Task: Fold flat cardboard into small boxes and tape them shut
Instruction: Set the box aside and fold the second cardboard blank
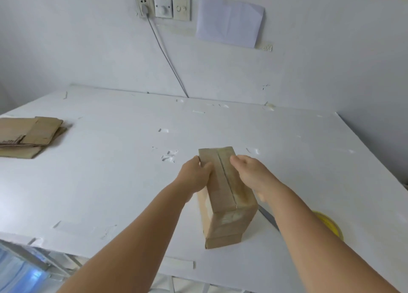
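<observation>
A small brown cardboard box [225, 195] stands on the white table [110, 182], its top flaps folded shut with a seam running down the middle. My left hand [195, 174] grips the box's upper left edge, thumb on top. On the right flap my right hand [251, 173] lies across the top, its fingers curled over the right side. A strip of clear tape shows on the near end face. A yellow tape roll [329, 225] lies on the table just right of my right forearm, partly hidden by it.
A stack of flat cardboard blanks [28, 136] lies at the table's far left. Bits of old tape dot the tabletop. A wall with sockets, a cable [167, 58] and a paper sheet stands behind. The table's front edge runs close to me.
</observation>
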Demonstrator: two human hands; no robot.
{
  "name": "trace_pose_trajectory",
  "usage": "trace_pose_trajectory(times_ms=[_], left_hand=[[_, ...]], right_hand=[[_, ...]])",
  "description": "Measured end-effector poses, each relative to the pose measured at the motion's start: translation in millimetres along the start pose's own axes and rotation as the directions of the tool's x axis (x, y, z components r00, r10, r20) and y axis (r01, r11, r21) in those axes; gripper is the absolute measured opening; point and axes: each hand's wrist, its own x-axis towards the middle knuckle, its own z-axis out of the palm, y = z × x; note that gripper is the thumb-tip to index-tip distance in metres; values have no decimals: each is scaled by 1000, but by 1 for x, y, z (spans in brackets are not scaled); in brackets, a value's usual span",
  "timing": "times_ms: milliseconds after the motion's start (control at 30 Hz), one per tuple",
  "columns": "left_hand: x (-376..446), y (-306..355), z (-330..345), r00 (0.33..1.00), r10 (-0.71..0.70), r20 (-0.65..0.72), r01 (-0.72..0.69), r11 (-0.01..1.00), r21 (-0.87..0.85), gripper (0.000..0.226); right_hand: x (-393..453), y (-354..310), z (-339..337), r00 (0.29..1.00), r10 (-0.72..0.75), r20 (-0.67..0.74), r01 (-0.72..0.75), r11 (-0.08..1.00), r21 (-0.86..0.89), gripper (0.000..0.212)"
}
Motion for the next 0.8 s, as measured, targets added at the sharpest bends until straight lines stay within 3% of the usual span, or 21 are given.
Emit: trace_pose_trajectory(times_ms=[67, 233, 367, 533, 600, 733, 800], left_hand=[[-4, 3, -2, 997, 75, -19, -76, 995, -72, 21], [-22, 17, -3, 952, 265, -155, -297, 920, -254, 44], [-29, 22, 8, 914, 319, -252, -368, 913, -177, 57], [-36, 20, 13, 918, 344, -198, -388, 881, -271, 44], [-38, 19, 13, 929, 315, -193, -366, 861, -354, 33], [-41, 19, 16, 933, 308, -187, -356, 867, -349, 33], [-41, 20, 19, 940, 293, -172, -335, 883, -328, 43]], right_hand=[[0, -2, 0, 993, -51, -103, 56, 997, 50, 56], [-8, -5, -8, 936, -122, -331, 220, 936, 275, 47], [-16, -2, 5, 886, -177, -429, 292, 932, 217, 63], [-26, 10, 9, 795, -153, -586, 346, 909, 233, 13], [-30, 15, 12, 752, -182, -633, 389, 899, 204, 4], [-36, 20, 16, 747, -193, -636, 399, 895, 197, 38], [-38, 20, 12, 745, -191, -639, 376, 911, 167, 41]])
